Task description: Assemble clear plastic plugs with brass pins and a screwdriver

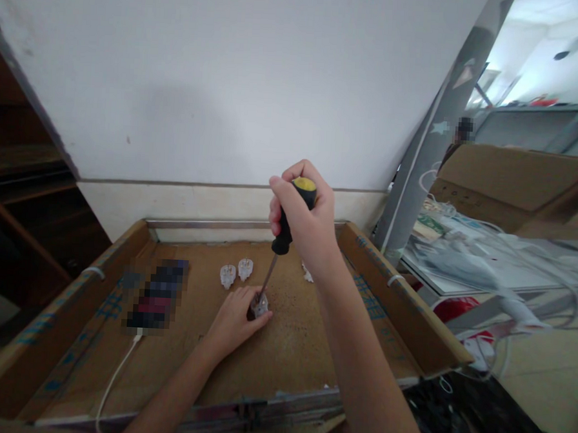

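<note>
Close in, right hand (304, 224) shut tight round black and yellow screwdriver (281, 240), held nearly upright, tip down on small clear plug (260, 304). Left hand (235, 320) low on cardboard tray (291, 352), fingers pinching that plug right under the tip. Looks like partway through this one: tip set in, turning likely not done. Just past the left fingertips, two more clear plugs (236, 271), side by side, apart from both hands, not touched.

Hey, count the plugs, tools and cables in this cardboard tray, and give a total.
Clear plugs: 3, two loose plugs, one held plug under the left hand
Screwdriver: 1, in the right hand
White cable: 1
Half-hidden white piece, kind unclear: 1
Total: 6
</note>
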Available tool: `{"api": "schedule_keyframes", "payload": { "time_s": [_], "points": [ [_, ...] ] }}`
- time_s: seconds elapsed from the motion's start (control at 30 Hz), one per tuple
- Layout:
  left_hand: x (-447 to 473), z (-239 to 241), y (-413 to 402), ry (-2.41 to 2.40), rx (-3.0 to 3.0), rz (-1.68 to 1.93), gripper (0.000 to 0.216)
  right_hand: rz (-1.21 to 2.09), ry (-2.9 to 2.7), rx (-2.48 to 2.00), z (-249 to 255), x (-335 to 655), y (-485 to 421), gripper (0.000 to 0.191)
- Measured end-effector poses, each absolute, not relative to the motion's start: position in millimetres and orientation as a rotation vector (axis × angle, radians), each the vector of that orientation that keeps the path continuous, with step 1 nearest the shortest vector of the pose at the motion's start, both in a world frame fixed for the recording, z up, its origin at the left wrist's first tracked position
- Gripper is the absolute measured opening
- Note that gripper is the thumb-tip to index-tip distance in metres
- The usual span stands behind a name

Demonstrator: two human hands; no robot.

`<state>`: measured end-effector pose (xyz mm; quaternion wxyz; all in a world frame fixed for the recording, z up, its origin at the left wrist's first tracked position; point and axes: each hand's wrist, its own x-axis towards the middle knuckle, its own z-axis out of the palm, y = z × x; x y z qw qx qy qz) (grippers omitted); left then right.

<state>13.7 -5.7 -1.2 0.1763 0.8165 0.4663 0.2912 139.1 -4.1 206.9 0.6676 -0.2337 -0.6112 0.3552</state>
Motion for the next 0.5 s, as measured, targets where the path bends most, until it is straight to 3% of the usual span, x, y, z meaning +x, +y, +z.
{"api": "schedule_keyframes", "payload": {
  "time_s": [0.3,0.5],
  "points": [
    [13.6,0.5,-7.1,1.316,2.31,0.842,0.039,0.621,-1.475,-0.563,208.6,141.9,-14.1,0.023],
    [13.7,-1.9,-6.5,1.323,2.318,0.831,0.038,0.719,-1.362,-0.527,205.6,141.8,-9.7,0.032]
  ]
}}
